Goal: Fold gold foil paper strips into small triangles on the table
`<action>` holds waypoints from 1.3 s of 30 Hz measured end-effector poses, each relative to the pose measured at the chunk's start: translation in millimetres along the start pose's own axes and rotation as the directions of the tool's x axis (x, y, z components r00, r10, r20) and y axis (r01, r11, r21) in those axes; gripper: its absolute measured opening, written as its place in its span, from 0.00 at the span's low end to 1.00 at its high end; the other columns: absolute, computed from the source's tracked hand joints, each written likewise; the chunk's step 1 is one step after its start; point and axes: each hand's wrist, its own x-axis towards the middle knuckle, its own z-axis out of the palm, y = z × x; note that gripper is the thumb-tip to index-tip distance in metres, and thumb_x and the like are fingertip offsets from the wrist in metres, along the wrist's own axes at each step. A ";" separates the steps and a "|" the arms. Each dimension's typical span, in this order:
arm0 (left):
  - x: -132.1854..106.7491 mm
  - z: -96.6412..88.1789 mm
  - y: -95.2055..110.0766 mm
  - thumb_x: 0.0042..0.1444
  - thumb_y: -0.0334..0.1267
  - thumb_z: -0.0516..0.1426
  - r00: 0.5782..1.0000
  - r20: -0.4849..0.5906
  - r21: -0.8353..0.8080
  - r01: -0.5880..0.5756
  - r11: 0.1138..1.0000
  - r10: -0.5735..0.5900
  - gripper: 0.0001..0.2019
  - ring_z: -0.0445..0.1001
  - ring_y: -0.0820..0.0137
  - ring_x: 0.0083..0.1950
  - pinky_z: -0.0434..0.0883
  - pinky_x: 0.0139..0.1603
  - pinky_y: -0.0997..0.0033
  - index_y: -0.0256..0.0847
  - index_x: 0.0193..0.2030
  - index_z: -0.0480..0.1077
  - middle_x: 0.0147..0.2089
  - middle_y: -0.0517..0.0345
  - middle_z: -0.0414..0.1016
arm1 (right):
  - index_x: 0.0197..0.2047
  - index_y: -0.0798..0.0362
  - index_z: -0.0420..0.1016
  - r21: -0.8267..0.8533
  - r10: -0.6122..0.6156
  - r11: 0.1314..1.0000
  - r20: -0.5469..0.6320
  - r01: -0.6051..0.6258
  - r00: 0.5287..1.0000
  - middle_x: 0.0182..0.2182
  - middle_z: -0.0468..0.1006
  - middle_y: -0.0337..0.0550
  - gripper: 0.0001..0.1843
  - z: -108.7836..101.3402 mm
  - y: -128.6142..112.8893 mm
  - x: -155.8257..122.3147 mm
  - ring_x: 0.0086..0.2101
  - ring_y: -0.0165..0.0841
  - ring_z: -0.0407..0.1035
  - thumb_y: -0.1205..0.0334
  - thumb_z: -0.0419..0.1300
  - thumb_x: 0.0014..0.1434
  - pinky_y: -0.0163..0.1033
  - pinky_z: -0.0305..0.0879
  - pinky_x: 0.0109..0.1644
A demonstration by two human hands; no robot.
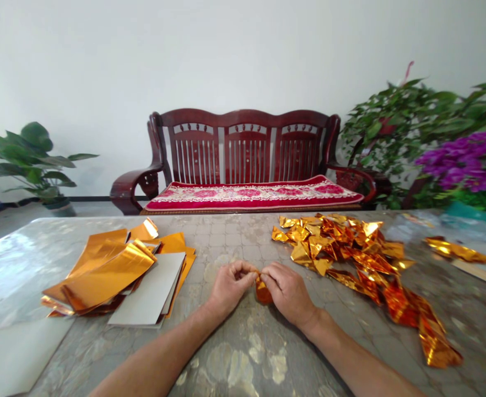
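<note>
Head view, looking forward and down over a mottled stone-patterned tabletop point(226, 237). The left hand point(230, 286) and right hand point(286, 292) meet near the middle of the table, with the fingertips point(247, 268) of both pressed close together, pinching the upper end of a small folded foil piece point(263, 292). This gold-orange piece sits between the hands, its lower part showing below the fingers; the view is poor here, and it seems to be just above the tabletop, though contact cannot be ruled out. Just beside the right hand lies a loose heap of folded gold foil pieces point(342, 259), trailing toward the near right. Left of the hands, near but not touching them, is a stack of flat gold foil sheets point(106, 275), partly overlapping grey card sheets point(150, 289). A separate gold foil strip point(460, 251) lies at the far right of the table. Beyond the table stand a dark red wooden bench point(243, 149) with a red floral cushion point(251, 196), a green potted plant point(28, 160) and purple flowers point(466, 162).
</note>
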 end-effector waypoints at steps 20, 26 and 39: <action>-1.3 -2.1 2.7 0.50 0.38 0.60 1.000 -0.004 0.135 -0.011 0.991 0.012 0.06 0.66 0.74 0.26 0.61 0.28 0.76 0.37 0.29 0.73 0.25 0.61 0.72 | 0.33 0.51 0.73 0.009 0.002 1.000 0.006 -0.002 1.000 0.29 0.73 0.41 0.12 -1.3 -3.8 0.4 0.33 0.34 0.67 0.63 0.52 0.67 0.37 0.61 0.39; -5.2 -3.2 10.3 0.51 0.38 0.59 0.996 -0.063 0.208 -0.048 0.977 0.062 0.07 0.67 0.72 0.27 0.61 0.29 0.75 0.39 0.26 0.70 0.24 0.62 0.71 | 0.36 0.50 0.74 0.049 0.014 0.999 0.004 -0.014 1.000 0.31 0.75 0.41 0.09 -1.4 -4.1 1.4 0.35 0.34 0.69 0.62 0.54 0.66 0.37 0.63 0.41; -3.1 -4.3 7.1 0.54 0.39 0.57 0.991 -0.128 0.129 -0.018 0.992 0.034 0.05 0.71 0.72 0.26 0.65 0.30 0.74 0.41 0.30 0.67 0.23 0.64 0.71 | 0.46 0.50 0.71 0.009 0.081 0.997 -0.229 -0.081 0.970 0.42 0.76 0.46 0.12 -2.2 1.8 1.6 0.40 0.37 0.71 0.60 0.62 0.58 0.41 0.68 0.45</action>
